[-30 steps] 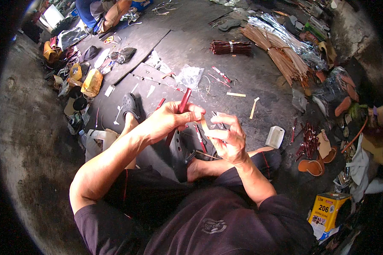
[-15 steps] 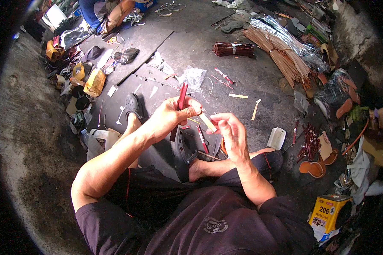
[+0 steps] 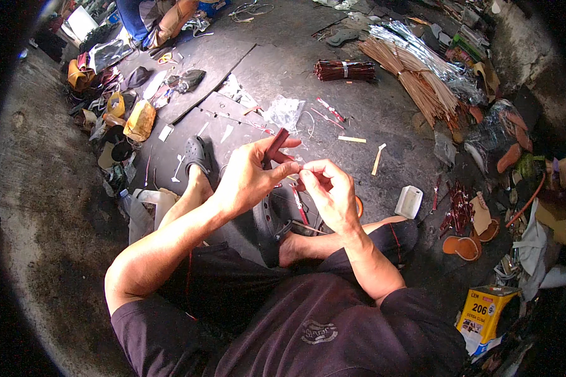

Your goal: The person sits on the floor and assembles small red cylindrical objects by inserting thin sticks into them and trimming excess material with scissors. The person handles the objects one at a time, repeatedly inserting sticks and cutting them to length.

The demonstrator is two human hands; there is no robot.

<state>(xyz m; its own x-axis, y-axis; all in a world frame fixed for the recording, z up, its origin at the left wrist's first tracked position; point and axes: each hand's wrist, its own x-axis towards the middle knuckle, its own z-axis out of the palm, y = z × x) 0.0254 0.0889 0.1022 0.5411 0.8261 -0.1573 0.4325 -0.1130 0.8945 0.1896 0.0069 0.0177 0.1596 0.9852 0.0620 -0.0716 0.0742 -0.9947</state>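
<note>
My left hand (image 3: 240, 176) is closed around dark red strips (image 3: 277, 144), which look like leather or vinyl and stick up past its fingers. Its thumb and fingertips meet those of my right hand (image 3: 334, 196) in front of my lap. That right hand is pinched shut at the meeting point; whatever lies between the fingertips is mostly hidden. On the floor beyond are a pale flat strip (image 3: 352, 139), a second pale strip (image 3: 378, 159) and a red-and-white piece (image 3: 331, 109). Another red strip (image 3: 299, 205) lies below my hands, near my dark clog (image 3: 267, 226).
A tied dark red bundle (image 3: 344, 70) and long tan strips (image 3: 415, 94) lie at the far right. Nearer are a white plastic tub (image 3: 409, 202), brown sandals (image 3: 462, 247) and a yellow tin (image 3: 484, 317). Clutter with a yellow jug (image 3: 139, 121) lines the left; another person (image 3: 160, 22) sits beyond.
My right hand has moved left and closed to a pinch against the left fingertips. The pale strip seen between my hands is now hidden. The red strips have tilted to the right.
</note>
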